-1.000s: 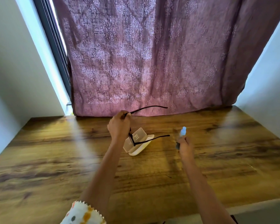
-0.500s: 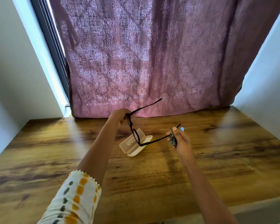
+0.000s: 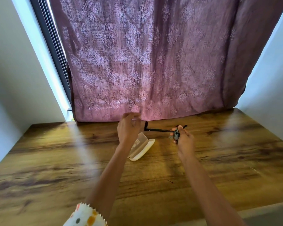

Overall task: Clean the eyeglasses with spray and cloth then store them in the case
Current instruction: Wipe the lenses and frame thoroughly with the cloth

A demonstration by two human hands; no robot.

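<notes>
**Mia:** What is on the left?
**Sam:** A dark window frame. Next to it a purple curtain hangs down to the back of the table. Low down is a white sleeve with orange and dark spots.
**Mia:** What is the left hand doing?
**Sam:** The left hand is up above the table. Its fingers are curled round the front end of the eyeglasses. It is blurry there, and the front of the glasses hides behind the hand.
**Mia:** So where are the eyeglasses?
**Sam:** In the air, between the two hands. One thin black arm goes across from hand to hand.
**Mia:** What is under them?
**Sam:** The case. It is white and lies open on the table, between the two arms.
**Mia:** And the right hand?
**Sam:** The right hand grips a dark cloth. Its thumb pinches the tip of that black arm.
</notes>
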